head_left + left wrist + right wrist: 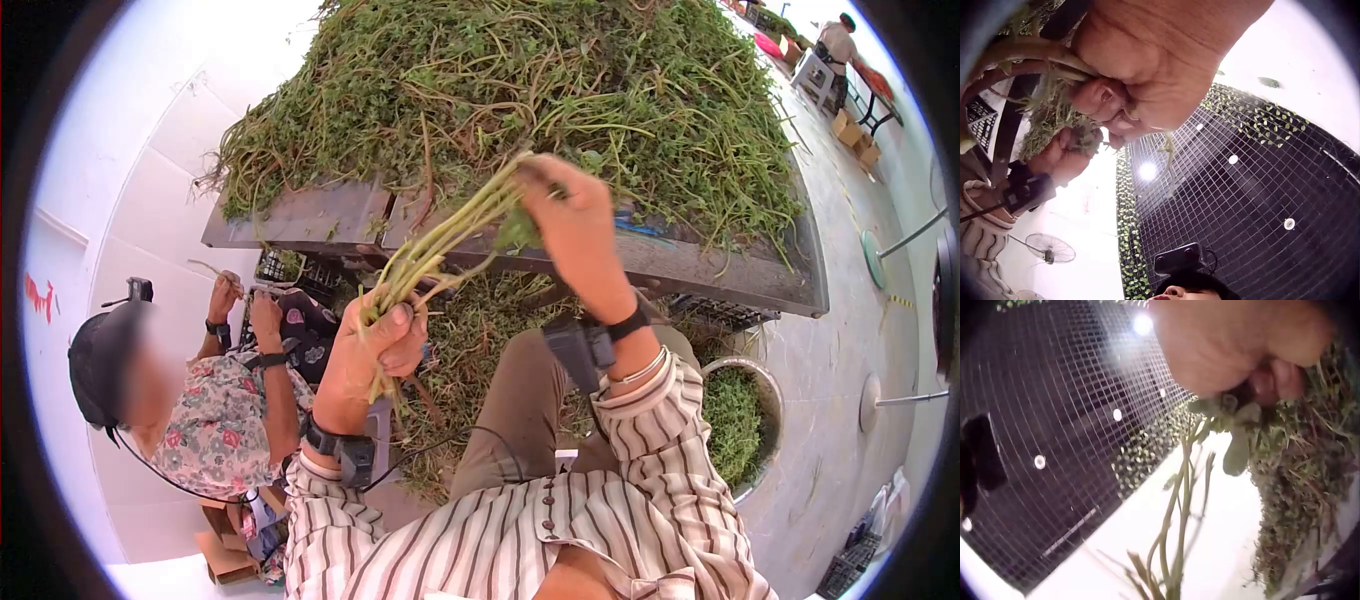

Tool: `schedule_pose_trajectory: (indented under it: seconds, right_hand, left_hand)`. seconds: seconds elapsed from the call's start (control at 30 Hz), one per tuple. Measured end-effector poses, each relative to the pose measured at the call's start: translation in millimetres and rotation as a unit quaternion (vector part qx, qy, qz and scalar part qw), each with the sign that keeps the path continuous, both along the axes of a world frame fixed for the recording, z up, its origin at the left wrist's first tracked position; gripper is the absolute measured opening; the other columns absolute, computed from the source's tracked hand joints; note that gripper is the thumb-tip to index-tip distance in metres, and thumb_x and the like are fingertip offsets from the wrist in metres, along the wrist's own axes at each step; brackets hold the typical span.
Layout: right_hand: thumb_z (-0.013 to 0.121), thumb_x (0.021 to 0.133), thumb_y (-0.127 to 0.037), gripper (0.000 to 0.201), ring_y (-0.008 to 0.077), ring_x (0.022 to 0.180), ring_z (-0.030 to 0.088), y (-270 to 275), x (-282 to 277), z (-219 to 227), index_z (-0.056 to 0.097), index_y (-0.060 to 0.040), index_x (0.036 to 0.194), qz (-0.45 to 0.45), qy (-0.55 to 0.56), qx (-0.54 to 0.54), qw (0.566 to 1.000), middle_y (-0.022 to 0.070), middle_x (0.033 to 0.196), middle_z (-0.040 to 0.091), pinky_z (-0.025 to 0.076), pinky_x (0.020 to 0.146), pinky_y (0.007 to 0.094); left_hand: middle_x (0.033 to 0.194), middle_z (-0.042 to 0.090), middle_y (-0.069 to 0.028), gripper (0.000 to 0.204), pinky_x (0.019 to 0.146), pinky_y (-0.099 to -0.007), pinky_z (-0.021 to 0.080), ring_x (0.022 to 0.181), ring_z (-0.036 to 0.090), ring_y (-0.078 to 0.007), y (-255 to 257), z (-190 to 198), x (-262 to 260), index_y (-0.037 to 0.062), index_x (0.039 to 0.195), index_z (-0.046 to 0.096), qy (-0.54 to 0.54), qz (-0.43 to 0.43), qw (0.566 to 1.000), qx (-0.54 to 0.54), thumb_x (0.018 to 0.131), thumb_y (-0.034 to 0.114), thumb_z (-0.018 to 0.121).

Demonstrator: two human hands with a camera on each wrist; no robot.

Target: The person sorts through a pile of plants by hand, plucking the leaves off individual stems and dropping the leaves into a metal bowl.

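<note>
My left hand (pixel 380 340) grips a bunch of long green plant stems (pixel 450 235), thumb across them. The bunch slants up and right toward my right hand (pixel 575 215), whose curled fingers pinch its upper end. A few rounded green leaves (pixel 1237 450) hang just below the right fingertips in the right wrist view. Cut stem ends stick out beneath the left fist. Close behind the hands rises a big heap of leafy stems (pixel 520 90) on a dark wooden table (pixel 300 215).
A round tub (pixel 775 400) holding greens stands at my right. More cut greens (pixel 440 420) lie on the floor around my legs. To the left sits another person (pixel 215 430) in a flowered shirt. Stand fans (pixel 873 260) are at the far right.
</note>
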State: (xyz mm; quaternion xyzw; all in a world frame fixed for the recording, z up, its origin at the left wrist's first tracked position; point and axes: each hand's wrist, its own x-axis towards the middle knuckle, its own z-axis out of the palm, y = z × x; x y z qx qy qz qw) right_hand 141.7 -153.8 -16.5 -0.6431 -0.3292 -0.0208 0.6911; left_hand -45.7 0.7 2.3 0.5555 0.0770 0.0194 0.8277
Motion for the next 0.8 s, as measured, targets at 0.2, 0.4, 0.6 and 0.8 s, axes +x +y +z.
schedule_pose_trajectory:
  seconds: [0.2,0.4,0.6,0.8]
  right_hand:
    - [0.054,0.089,-0.014,0.016,0.0118,0.046,0.048,-47.0,47.6,8.0,0.056,0.0008,0.096,0.052,0.309,0.350,0.883,0.0058,0.063,0.055,0.033,0.038,0.0223]
    - [0.051,0.091,-0.012,0.011,0.0076,0.041,0.031,-30.2,38.8,-1.6,0.053,-0.0029,0.086,0.126,0.350,0.366,0.853,0.0007,0.056,0.043,0.024,0.037,0.0227]
    - [0.055,0.085,-0.008,0.010,0.0118,0.048,0.041,-24.6,41.7,-15.6,0.054,-0.0009,0.092,0.177,0.367,0.371,0.835,0.0055,0.068,0.054,0.030,0.040,0.0237]
    - [0.056,0.056,-0.002,0.046,0.0398,0.073,0.053,-30.8,23.1,-45.8,0.055,0.0029,0.102,-0.190,-0.093,-0.013,0.977,0.0213,0.072,0.056,0.045,0.068,0.0398]
  left_hand:
    - [0.053,0.038,0.0025,0.025,0.034,-0.0185,0.023,0.038,0.030,-0.0033,14.6,5.0,-13.2,-0.0005,0.087,0.050,-0.064,0.072,0.994,-0.047,0.088,0.023,0.058]
    - [0.050,0.033,0.0046,0.025,0.034,-0.0185,0.022,0.038,0.027,-0.0031,12.2,5.0,-17.1,0.0001,0.087,0.049,-0.065,0.087,0.991,-0.074,0.090,0.023,0.056]
    - [0.053,0.033,0.0059,0.020,0.035,-0.0182,0.022,0.042,0.029,-0.0033,11.9,2.8,-17.9,0.0034,0.088,0.047,-0.117,0.063,0.984,-0.117,0.091,0.022,0.053]
    - [0.056,0.034,0.0016,0.008,0.038,-0.0216,0.027,0.043,0.028,-0.0065,28.3,1.5,-23.3,0.0023,0.090,0.043,-0.212,0.030,0.956,-0.198,0.095,0.009,0.042]
